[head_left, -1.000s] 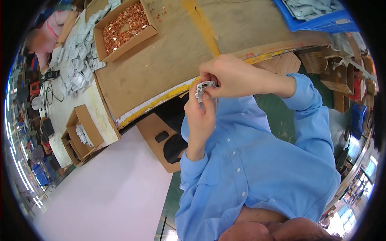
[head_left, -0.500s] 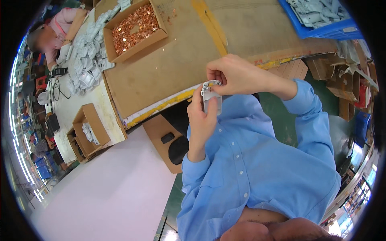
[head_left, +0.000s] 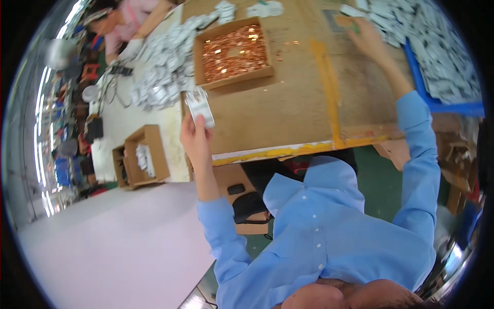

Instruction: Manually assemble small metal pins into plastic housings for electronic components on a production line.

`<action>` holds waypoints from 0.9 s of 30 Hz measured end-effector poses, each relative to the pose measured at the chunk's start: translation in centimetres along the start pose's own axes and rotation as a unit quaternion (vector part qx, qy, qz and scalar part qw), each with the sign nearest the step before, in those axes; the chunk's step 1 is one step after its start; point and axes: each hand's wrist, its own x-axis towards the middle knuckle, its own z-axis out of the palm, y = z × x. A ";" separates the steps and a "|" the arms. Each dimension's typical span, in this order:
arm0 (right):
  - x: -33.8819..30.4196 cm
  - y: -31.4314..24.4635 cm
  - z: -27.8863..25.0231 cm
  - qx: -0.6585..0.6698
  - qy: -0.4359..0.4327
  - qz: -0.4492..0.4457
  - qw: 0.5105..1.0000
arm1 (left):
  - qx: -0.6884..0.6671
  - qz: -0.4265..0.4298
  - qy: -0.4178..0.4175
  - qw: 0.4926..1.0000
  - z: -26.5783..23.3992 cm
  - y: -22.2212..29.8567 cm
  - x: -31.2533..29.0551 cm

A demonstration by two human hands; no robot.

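Note:
A white plastic housing (head_left: 202, 109) is gripped between the thumb and fingers of my left hand (head_left: 195, 139), over the left edge of the cardboard-covered table. Just beyond it lies a heap of white plastic parts (head_left: 162, 80). My right hand (head_left: 368, 40) reaches out to the far right of the table, its fingers smeared by motion. By those fingertips is a flat grey-and-tan patch (head_left: 337, 21) with a bit of green, too blurred to name. More white parts (head_left: 388, 26) lie just right of that hand.
An open cardboard box (head_left: 236, 82) of small copper-coloured metal pieces stands on the table (head_left: 278, 118). A blue crate (head_left: 453, 108) full of white parts is at the right. Smaller cardboard boxes (head_left: 157, 154) sit at the left. Another person (head_left: 131, 23) works at the far left.
My hands have parted: the left carries the white housing left toward the heap, and the right has moved away to the far right. The whole view has shifted too.

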 end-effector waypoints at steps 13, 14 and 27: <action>3.2 4.0 1.5 -0.152 0.075 -0.033 0.985 | 0.186 0.204 0.207 0.938 -6.0 -1.1 22.5; 3.0 3.4 0.7 -0.121 0.109 -0.083 0.983 | 0.232 0.267 0.220 0.909 -5.3 -1.3 21.5; -6.2 -25.9 -5.1 0.205 -0.098 -0.529 0.818 | -0.182 -0.102 -0.264 0.942 2.4 -3.7 -6.1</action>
